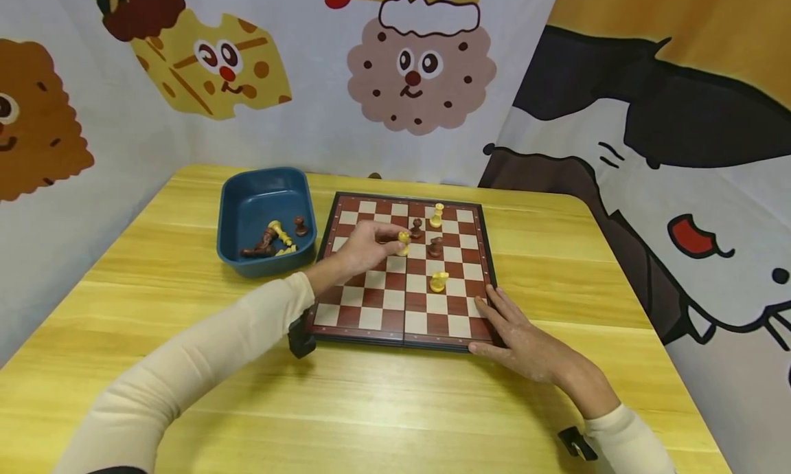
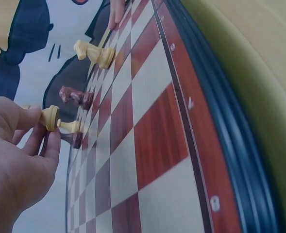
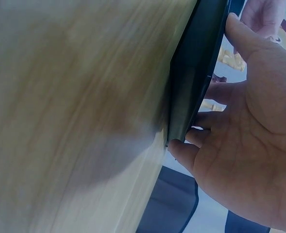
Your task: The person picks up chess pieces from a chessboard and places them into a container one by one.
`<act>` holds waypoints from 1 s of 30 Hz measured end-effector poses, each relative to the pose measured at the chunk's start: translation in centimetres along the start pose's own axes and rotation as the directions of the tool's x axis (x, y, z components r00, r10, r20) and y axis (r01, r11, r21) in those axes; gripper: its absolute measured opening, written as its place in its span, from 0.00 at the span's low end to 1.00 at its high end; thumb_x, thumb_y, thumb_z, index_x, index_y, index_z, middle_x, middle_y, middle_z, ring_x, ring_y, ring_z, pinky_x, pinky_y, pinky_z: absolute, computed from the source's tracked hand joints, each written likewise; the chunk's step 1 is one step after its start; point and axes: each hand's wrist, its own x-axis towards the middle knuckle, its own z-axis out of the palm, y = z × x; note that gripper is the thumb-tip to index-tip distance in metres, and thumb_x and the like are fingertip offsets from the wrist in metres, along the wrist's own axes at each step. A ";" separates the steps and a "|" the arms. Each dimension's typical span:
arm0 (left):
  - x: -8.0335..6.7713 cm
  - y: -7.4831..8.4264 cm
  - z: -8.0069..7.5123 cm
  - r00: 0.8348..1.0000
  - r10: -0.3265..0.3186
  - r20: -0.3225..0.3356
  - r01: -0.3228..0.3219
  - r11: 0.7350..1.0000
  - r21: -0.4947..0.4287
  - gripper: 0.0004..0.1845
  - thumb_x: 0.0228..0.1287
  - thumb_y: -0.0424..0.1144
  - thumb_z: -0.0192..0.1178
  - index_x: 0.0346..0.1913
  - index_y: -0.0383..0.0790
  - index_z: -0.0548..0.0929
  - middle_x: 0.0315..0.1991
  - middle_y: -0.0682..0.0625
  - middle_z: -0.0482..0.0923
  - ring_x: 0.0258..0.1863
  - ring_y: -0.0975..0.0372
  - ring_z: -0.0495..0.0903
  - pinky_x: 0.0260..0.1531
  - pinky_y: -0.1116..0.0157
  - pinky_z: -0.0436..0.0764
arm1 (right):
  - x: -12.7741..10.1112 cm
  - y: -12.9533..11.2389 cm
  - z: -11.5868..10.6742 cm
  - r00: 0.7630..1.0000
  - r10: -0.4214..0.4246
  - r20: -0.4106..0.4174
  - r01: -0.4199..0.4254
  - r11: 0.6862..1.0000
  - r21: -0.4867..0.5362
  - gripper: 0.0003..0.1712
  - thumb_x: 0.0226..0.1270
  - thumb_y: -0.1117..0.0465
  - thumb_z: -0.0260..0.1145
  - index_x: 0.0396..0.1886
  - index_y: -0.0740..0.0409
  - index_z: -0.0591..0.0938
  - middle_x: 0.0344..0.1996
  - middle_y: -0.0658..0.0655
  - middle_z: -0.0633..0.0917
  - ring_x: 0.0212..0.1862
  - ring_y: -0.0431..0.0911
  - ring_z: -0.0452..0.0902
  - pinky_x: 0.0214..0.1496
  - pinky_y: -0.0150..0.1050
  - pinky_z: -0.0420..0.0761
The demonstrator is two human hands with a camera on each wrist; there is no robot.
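My left hand (image 1: 363, 247) pinches a pale yellow chess piece (image 1: 404, 243) between thumb and fingers over the middle of the chessboard (image 1: 355, 297). In the left wrist view the held piece (image 2: 49, 118) shows its base; its top is mostly covered by the fingers. On the board's right half stand a pale knight (image 1: 439, 281), a dark knight (image 1: 435, 247), a small dark piece (image 1: 417, 229) and a taller pale piece (image 1: 436, 216). My right hand (image 1: 525, 340) lies with extended fingers against the board's near right corner, touching its edge (image 3: 193, 73).
A deep blue tray (image 1: 266, 264) stands left of the board, with several dark and pale chess pieces (image 1: 281, 233) lying in it. The yellow wooden table (image 1: 371, 405) meets patterned cloth hangings (image 1: 309, 130) at the back and right.
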 end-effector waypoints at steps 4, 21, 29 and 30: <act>-0.3 0.0 -1.0 1.000 0.008 -0.023 -0.007 1.000 0.026 0.17 0.73 0.30 0.63 0.61 0.30 0.83 0.53 0.43 0.83 0.49 0.55 0.81 0.49 0.55 0.83 | 0.0 0.0 0.0 1.000 -0.006 0.003 0.006 1.000 0.006 0.54 0.71 0.30 0.59 0.82 0.58 0.54 0.81 0.62 0.42 0.79 0.63 0.33 0.67 0.70 0.62; -3.9 -0.7 -9.6 0.988 0.010 -0.153 -0.002 0.998 0.056 0.18 0.75 0.32 0.60 0.64 0.32 0.81 0.56 0.40 0.83 0.53 0.55 0.81 0.53 0.54 0.80 | 0.0 0.1 -0.1 1.000 0.006 0.016 -0.006 1.000 0.010 0.53 0.72 0.29 0.57 0.83 0.56 0.54 0.82 0.61 0.41 0.80 0.61 0.32 0.66 0.70 0.63; -4.8 -0.7 -13.6 0.967 0.009 -0.255 -0.002 1.000 0.026 0.18 0.77 0.36 0.59 0.64 0.34 0.80 0.57 0.40 0.82 0.52 0.59 0.81 0.50 0.65 0.81 | 0.0 0.2 -0.1 1.000 0.005 0.005 -0.005 1.000 0.020 0.53 0.71 0.30 0.59 0.83 0.56 0.55 0.81 0.62 0.41 0.80 0.62 0.33 0.67 0.70 0.63; -4.9 -0.6 -13.9 0.963 0.009 -0.269 -0.003 1.000 0.023 0.18 0.77 0.36 0.59 0.64 0.34 0.80 0.57 0.41 0.82 0.53 0.59 0.81 0.52 0.64 0.80 | 0.0 0.2 -0.1 1.000 0.002 0.002 -0.002 1.000 0.020 0.53 0.71 0.30 0.59 0.83 0.56 0.55 0.82 0.62 0.41 0.80 0.62 0.33 0.67 0.70 0.63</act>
